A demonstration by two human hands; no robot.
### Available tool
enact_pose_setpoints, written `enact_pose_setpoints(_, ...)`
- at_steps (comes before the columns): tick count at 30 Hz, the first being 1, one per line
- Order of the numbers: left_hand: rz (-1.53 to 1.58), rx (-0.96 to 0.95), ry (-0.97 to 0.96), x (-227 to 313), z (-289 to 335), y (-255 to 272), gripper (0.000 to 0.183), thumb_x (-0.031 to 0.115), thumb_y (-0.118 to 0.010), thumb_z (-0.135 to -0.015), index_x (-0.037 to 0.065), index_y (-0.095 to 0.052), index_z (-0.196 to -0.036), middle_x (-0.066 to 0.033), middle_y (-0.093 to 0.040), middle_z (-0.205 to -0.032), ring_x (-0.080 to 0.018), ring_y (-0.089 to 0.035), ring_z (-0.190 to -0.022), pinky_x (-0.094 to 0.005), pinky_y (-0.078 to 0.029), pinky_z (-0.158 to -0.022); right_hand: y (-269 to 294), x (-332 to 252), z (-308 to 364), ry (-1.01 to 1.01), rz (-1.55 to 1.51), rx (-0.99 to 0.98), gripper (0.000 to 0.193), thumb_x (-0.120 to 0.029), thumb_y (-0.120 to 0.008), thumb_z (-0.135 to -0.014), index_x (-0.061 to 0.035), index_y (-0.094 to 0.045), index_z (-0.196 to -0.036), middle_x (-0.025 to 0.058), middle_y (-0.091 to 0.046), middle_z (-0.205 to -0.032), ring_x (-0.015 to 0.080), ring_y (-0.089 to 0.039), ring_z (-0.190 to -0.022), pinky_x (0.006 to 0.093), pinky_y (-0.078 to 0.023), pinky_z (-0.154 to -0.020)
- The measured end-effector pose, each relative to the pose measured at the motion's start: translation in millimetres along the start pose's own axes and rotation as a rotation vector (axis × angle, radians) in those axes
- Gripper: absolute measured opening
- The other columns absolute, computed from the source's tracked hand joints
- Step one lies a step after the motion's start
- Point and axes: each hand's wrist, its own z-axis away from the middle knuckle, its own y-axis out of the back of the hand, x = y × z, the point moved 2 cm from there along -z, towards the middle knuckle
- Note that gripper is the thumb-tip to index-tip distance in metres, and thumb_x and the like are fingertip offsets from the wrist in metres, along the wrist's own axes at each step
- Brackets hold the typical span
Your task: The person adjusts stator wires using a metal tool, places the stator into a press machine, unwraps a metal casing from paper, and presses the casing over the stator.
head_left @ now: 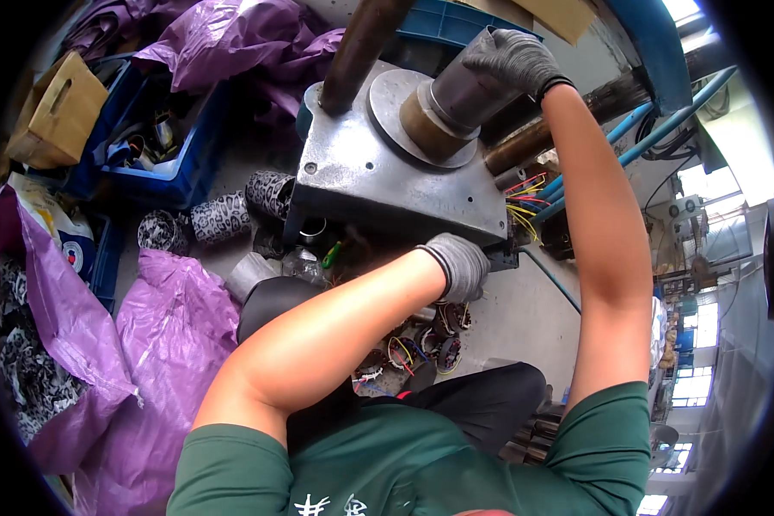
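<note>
My right hand, in a grey knit glove, grips the upper end of a grey metal cylinder, with its fingers over the rim. The cylinder stands on a brownish metal ring, above a round steel disc on the machine's thick steel plate. Also gloved in grey, my left hand is at the plate's front edge, near its right corner. Its fingers curl downward, and whatever they hold is hidden beneath the hand.
Steel columns rise from the plate. Coloured wires hang at its right. Below lie several wound motor stators. Patterned metal cylinders, purple sacking and blue crates with a cardboard box are on the left.
</note>
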Motion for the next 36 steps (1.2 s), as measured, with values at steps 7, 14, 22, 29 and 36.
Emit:
enact_pose_setpoints(7,-0.008,0.081,0.021,-14,13,13,0.035,0.035,-0.069,-0.091,0.005,-0.074,-0.107,-0.0193,-0.074,-0.096,-0.0375,-0.072,-0.096,-0.0474,-0.057,-0.087,29,13,65,0.036,0.412,0.322,0.071,-0.033,-0.086,-0.083,-0.0169,-0.058,-0.145,0.015,-0.071,-0.126,0.0303,-0.069,-0.116,0.0439,-0.056,-0.101)
enact_pose_setpoints(14,0.133,0.539,0.242,-30,43,46,0.039,0.04,-0.064,-0.096,0.005,-0.072,-0.11,-0.0211,-0.073,-0.097,-0.0385,-0.071,-0.097,-0.0483,-0.056,-0.086,-38,-16,182,0.015,-0.906,0.575,0.027,-0.015,-0.077,-0.093,-0.006,-0.071,-0.118,0.0139,-0.076,-0.108,0.0215,-0.074,-0.099,0.0318,-0.057,-0.089)
enact_pose_setpoints(22,0.206,0.777,0.236,-35,40,45,0.04,0.043,-0.063,-0.096,0.006,-0.073,-0.107,-0.0194,-0.074,-0.094,-0.0367,-0.072,-0.092,-0.0469,-0.056,-0.088,-329,-120,371,-0.052,-0.881,-0.582,0.039,-0.013,-0.069,-0.093,-0.0038,-0.066,-0.13,0.0164,-0.073,-0.119,0.0245,-0.071,-0.108,0.0391,-0.055,-0.096)
enact_pose_setpoints(29,0.126,0.507,0.195,-13,29,25,0.04,0.041,-0.064,-0.097,0.006,-0.074,-0.113,-0.0201,-0.074,-0.092,-0.0363,-0.073,-0.091,-0.0459,-0.057,-0.088,-443,-203,455,-0.142,-0.644,-1.04,0.058,-0.035,-0.067,-0.088,-0.0076,-0.062,-0.139,0.0229,-0.064,-0.137,0.0392,-0.06,-0.128,0.0459,-0.049,-0.107)
enact_pose_setpoints(36,-0.008,0.382,0.153,-12,24,6,0.039,0.041,-0.062,-0.098,0.006,-0.074,-0.113,-0.019,-0.074,-0.093,-0.0359,-0.073,-0.094,-0.046,-0.057,-0.09,-453,-235,464,-0.399,-0.651,-0.964,0.061,-0.047,-0.054,-0.099,-0.0054,-0.057,-0.144,0.0219,-0.062,-0.141,0.0359,-0.061,-0.128,0.0465,-0.048,-0.105)
